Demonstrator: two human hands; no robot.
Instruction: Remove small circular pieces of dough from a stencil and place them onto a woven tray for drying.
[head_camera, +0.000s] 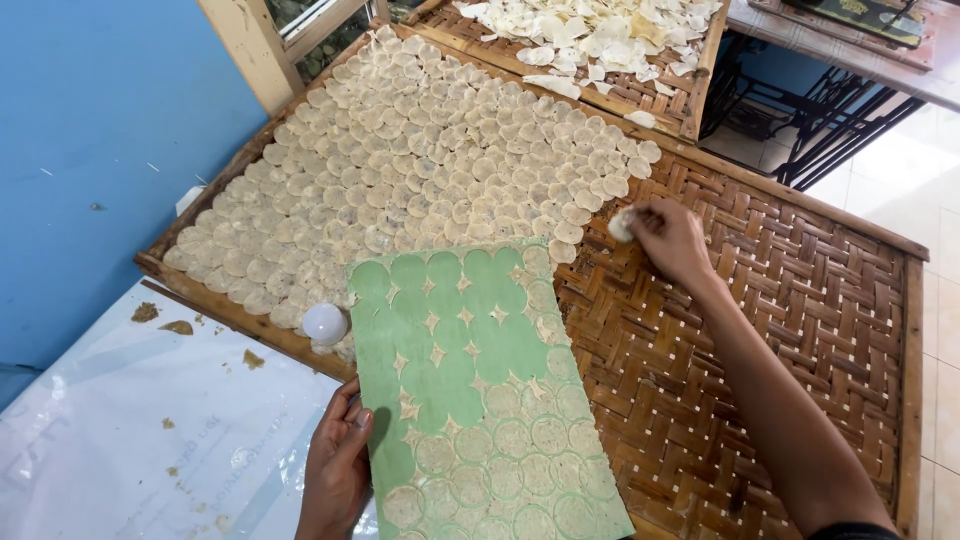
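Right hand (672, 238): arm stretched out — our fingertips pinch a pale disc (621, 226) at the laid rows' edge on the woven tray (800, 290).
Left hand (338, 462): fingers curled, gripping the green board (470, 390) by its edge.

light: bright, even daylight | glare: white floor tiles (900, 170) at right blown out | shadows: soft, faint | focus: sharp, slight edge warp

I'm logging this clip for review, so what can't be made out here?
- Head view: green board, its near end cut off by the bottom edge.
- Left hand: fingertips hidden under the board.
- Right hand: pale disc partly covered by fingers.
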